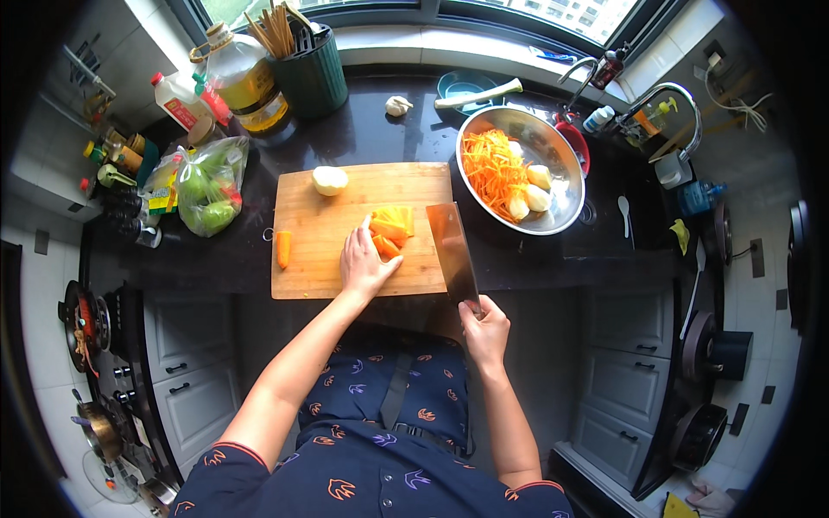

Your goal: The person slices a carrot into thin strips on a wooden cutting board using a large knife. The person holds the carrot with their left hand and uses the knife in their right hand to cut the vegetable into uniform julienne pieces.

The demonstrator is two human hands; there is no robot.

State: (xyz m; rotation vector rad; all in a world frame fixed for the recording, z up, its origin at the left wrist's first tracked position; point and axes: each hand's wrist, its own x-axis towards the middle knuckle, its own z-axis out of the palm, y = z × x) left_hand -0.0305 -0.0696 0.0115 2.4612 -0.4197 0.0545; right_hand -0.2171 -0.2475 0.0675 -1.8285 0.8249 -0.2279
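My left hand (364, 262) rests on the wooden cutting board (311, 226), its fingers and thumb closed around orange carrot pieces (390, 227). Flat carrot slices lie at its fingertips, partly overlapping. In my right hand (486, 330) is the handle of a cleaver (452, 250). Its broad blade points away from me at the board's right edge, apart from the carrot. A short carrot stub (283, 249) sits near the board's left edge. Toward the far side lies a pale, rounded cut vegetable (330, 180); I cannot tell its kind.
A steel bowl (566, 173) of shredded carrot and pale whole vegetables stands right of the board. Behind are garlic (398, 105), a teal bowl (466, 86) and a green utensil holder (313, 76). Bagged green vegetables (210, 192) sit left, an oil jug (246, 82) behind them.
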